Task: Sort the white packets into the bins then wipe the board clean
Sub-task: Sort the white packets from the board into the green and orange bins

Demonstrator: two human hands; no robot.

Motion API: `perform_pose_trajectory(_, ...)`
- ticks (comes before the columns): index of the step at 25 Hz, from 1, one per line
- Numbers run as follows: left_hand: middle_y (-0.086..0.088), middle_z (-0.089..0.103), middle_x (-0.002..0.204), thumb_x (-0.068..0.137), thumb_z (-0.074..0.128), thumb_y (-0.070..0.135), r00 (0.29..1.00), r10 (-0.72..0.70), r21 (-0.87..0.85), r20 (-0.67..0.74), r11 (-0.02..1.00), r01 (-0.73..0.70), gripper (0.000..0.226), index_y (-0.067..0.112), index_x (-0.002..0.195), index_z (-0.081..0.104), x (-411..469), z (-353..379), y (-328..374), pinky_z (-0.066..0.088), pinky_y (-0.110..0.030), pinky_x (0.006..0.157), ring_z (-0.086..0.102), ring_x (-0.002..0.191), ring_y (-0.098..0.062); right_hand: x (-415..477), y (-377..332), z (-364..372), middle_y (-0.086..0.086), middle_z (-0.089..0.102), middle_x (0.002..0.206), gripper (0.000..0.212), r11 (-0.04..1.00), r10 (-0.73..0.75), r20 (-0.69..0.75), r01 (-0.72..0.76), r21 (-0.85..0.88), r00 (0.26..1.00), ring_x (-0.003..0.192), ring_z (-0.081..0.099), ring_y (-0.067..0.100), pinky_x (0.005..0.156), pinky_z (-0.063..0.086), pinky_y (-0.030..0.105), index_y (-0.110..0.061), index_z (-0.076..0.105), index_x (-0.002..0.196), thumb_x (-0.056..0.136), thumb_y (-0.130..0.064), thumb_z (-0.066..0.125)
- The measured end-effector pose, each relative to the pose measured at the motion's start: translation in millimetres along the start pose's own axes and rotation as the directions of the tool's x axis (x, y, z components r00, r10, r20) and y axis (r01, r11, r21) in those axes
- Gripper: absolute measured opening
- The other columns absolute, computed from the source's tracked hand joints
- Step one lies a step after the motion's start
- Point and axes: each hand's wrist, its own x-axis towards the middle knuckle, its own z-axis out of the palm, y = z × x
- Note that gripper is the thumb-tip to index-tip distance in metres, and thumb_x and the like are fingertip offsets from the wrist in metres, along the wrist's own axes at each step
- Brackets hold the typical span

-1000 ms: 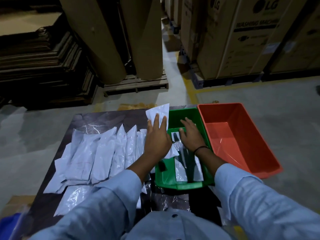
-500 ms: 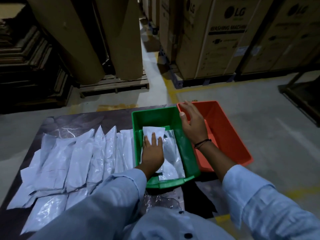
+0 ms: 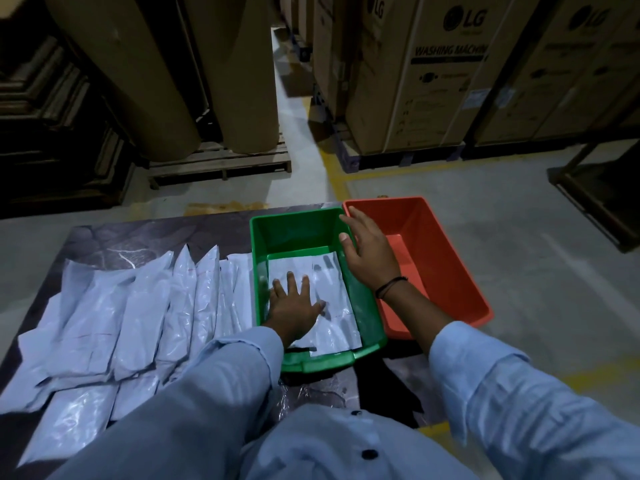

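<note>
Several white packets (image 3: 138,313) lie in a row across the dark board (image 3: 138,237). A green bin (image 3: 294,233) stands at the board's right side with white packets (image 3: 332,289) flat on its bottom. My left hand (image 3: 292,304) lies inside the green bin, fingers spread, palm down on those packets. My right hand (image 3: 369,252) hovers open over the green bin's right rim, where it meets the red bin (image 3: 440,244). The red bin looks to hold nothing.
Large cardboard rolls (image 3: 156,71) stand on a wooden pallet (image 3: 221,161) beyond the board. Washing machine cartons (image 3: 443,74) are stacked at the back right. A dark frame (image 3: 595,188) stands on the concrete floor at the far right.
My left hand carried a packet from above the board into the green bin and pressed it flat. My right hand left the green bin's inside and rose to its right rim.
</note>
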Motion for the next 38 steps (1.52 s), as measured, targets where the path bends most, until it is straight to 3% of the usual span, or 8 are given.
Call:
perform_pose_trajectory(4, -0.018, 0.004, 0.169, 0.106, 0.024, 0.055, 0.985, 0.085, 0.087, -0.149, 0.994, -0.072, 0.07, 0.017, 0.163, 0.005, -6, -36, 7, 0.008, -0.056, 0.125, 0.003, 0.153, -0.049, 6, -8, 8, 0.011, 0.043, 0.151, 0.047, 0.985, -0.076, 0.087, 0.088, -0.146, 0.993, 0.141, 0.036, 0.028, 0.115, 0.031, 0.048, -0.014, 0.05, 0.14, 0.096, -0.031, 0.048)
perform_pose_trajectory(8, -0.014, 0.018, 0.168, 0.108, 0.031, 0.042, 0.933, 0.185, 0.145, -0.309, 0.979, -0.146, 0.059, 0.02, 0.161, 0.02, -16, -82, -10, 0.008, -0.055, 0.126, 0.006, 0.154, -0.045, 13, -33, 21, 0.014, 0.04, 0.152, 0.05, 0.985, -0.038, 0.072, 0.049, -0.167, 0.997, 0.142, 0.034, 0.029, 0.117, 0.029, 0.045, -0.011, 0.047, 0.141, 0.095, -0.03, 0.052)
perform_pose_trajectory(17, -0.011, 0.021, 0.167, 0.107, 0.034, 0.041, 0.867, 0.036, 0.016, -0.497, 0.999, -0.032, 0.055, 0.02, 0.158, 0.03, -76, -127, -124, 0.008, -0.052, 0.125, 0.01, 0.154, -0.042, 18, -119, 80, 0.015, 0.038, 0.153, 0.051, 0.995, -0.039, 0.094, 0.047, -0.084, 0.995, 0.142, 0.033, 0.031, 0.116, 0.031, 0.048, -0.011, 0.047, 0.14, 0.093, -0.031, 0.051)
perform_pose_trajectory(31, -0.011, 0.029, 0.165, 0.106, 0.037, 0.046, 0.81, -0.291, -0.227, -0.509, 0.953, 0.199, 0.055, 0.022, 0.155, 0.037, -141, -102, -325, 0.012, -0.052, 0.124, 0.019, 0.152, -0.042, 2, -259, 217, 0.014, 0.032, 0.157, 0.057, 0.987, -0.138, 0.305, 0.156, -0.036, 0.942, 0.146, 0.027, 0.034, 0.119, 0.024, 0.047, -0.013, 0.042, 0.146, 0.094, -0.037, 0.045)
perform_pose_trajectory(35, -0.01, 0.024, 0.167, 0.106, 0.037, 0.045, 0.835, -0.301, -0.239, -0.46, 0.948, 0.21, 0.056, 0.022, 0.157, 0.033, -151, -90, -362, 0.009, -0.052, 0.125, 0.016, 0.153, -0.042, -3, -285, 248, 0.016, 0.032, 0.157, 0.056, 0.981, -0.134, 0.324, 0.172, -0.092, 0.937, 0.145, 0.027, 0.037, 0.119, 0.025, 0.048, -0.012, 0.042, 0.145, 0.094, -0.033, 0.052)
perform_pose_trajectory(38, -0.004, 0.021, 0.168, 0.105, 0.034, 0.052, 0.863, -0.28, -0.225, -0.421, 0.954, 0.199, 0.06, 0.025, 0.159, 0.027, -152, -77, -374, 0.007, -0.054, 0.124, 0.012, 0.154, -0.041, -9, -299, 269, 0.017, 0.022, 0.16, 0.062, 0.964, -0.087, 0.389, 0.176, -0.199, 0.917, 0.148, 0.016, 0.04, 0.121, 0.018, 0.05, -0.012, 0.033, 0.15, 0.095, -0.035, 0.051)
